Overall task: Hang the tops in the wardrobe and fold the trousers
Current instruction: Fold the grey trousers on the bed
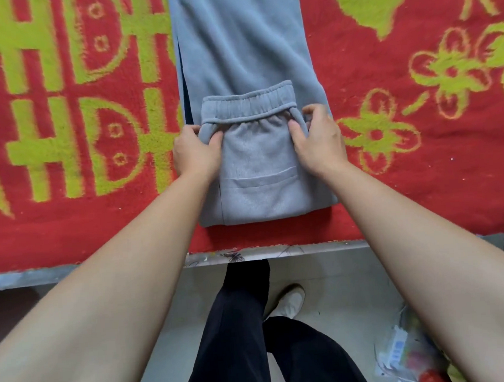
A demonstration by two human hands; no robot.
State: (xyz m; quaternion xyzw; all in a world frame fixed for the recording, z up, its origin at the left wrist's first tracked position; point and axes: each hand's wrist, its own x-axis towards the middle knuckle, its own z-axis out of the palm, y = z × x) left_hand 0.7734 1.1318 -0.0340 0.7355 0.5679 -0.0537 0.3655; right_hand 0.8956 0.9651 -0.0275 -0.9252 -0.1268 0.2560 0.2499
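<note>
Grey-blue trousers (241, 51) lie lengthwise on a red blanket, legs running away from me toward the top of the view. Their elastic waistband (249, 103) is doubled over onto the legs, and the near folded part shows a back pocket seam. My left hand (194, 153) pinches the left corner of the folded waist part, thumb on top. On the right corner, my right hand (315, 138) grips the fabric with curled fingers. No tops or wardrobe are in view.
The red blanket (71, 143) with yellow-green patterns covers the bed, whose front edge (279, 251) runs just before my legs. On the pale floor at the lower right lies a clear plastic bag (411, 358) with colourful items. My shoe (288, 301) stands below the edge.
</note>
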